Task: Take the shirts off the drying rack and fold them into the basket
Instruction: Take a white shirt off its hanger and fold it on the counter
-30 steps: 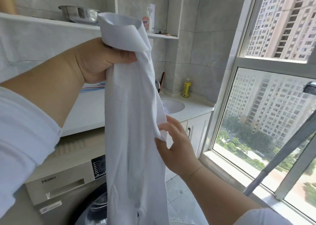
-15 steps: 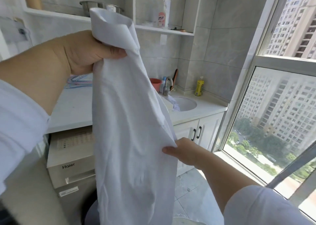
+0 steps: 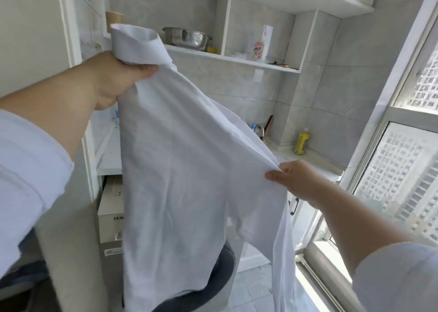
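Observation:
A white collared shirt (image 3: 180, 174) hangs in the air in front of me, spread between both hands. My left hand (image 3: 113, 79) grips it just under the collar, high at the upper left. My right hand (image 3: 294, 176) pinches the shirt's shoulder edge at the right, lower down, pulling the cloth out sideways. A sleeve hangs down below my right hand. The drying rack and the basket are not in view.
Behind the shirt stands a washing machine (image 3: 111, 214) under a white counter (image 3: 106, 160). A sink with a tap (image 3: 259, 129) and a yellow bottle (image 3: 300, 142) lies at the back right. A shelf holds a steel bowl (image 3: 187, 37). Windows (image 3: 403, 165) run along the right.
My right hand has pulled the shirt's edge out to the right, spreading the cloth wide. The view has swung left and back from the window.

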